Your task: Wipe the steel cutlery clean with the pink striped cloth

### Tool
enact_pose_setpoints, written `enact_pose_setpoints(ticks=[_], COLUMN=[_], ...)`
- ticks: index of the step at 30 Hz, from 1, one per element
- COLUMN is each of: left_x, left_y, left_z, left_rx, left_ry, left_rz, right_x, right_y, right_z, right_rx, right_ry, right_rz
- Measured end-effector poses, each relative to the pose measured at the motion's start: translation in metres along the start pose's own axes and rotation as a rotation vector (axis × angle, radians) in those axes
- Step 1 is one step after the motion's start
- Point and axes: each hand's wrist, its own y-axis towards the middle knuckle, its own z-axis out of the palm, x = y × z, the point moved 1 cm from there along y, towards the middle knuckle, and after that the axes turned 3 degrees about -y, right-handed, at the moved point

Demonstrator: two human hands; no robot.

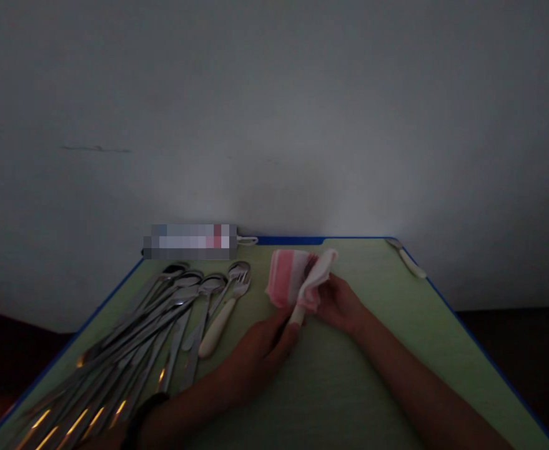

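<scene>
My left hand [265,347] is closed round the white handle of a utensil [296,314] whose upper end is wrapped in a pink-and-white striped cloth [290,276]. My right hand [340,304] grips that cloth from the right, fingers pressed onto it around the utensil's hidden head. Both hands rest low over the green table [372,375], near its middle. A dark band sits on my left wrist.
Several metal spoons and forks [162,325] lie fanned out on the left half of the table, one with a white handle [215,330]. A lone white-handled utensil [410,261] lies at the far right corner. A grey wall stands right behind the blue-edged table.
</scene>
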Motion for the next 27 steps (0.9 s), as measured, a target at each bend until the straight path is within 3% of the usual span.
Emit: enact_pose_setpoints(ticks=[9,13,18,23,27], left_x=[-0.002,0.0,0.01,0.014,0.013], left_y=[0.002,0.001,0.001,0.005,0.006], left_z=[-0.004,-0.003,-0.001,-0.004,-0.004], left_rx=[0.04,0.006,0.004,-0.135,-0.12], left_ry=[0.062,0.036,-0.166,-0.353,-0.331], left_rz=[0.039,0.056,-0.007,-0.028,-0.044], right_x=[-0.005,-0.006,-0.004,0.007,0.009], right_y=[0.008,0.01,0.014,0.013,0.014], right_z=[-0.005,-0.008,-0.008,-0.006,-0.01], right_rx=[-0.228,-0.288,-0.182,-0.049,-0.092], right_ry=[0.042,0.105,0.141,0.312,0.325], right_rz=[-0.149,-0.159,-0.093,-0.104,-0.112])
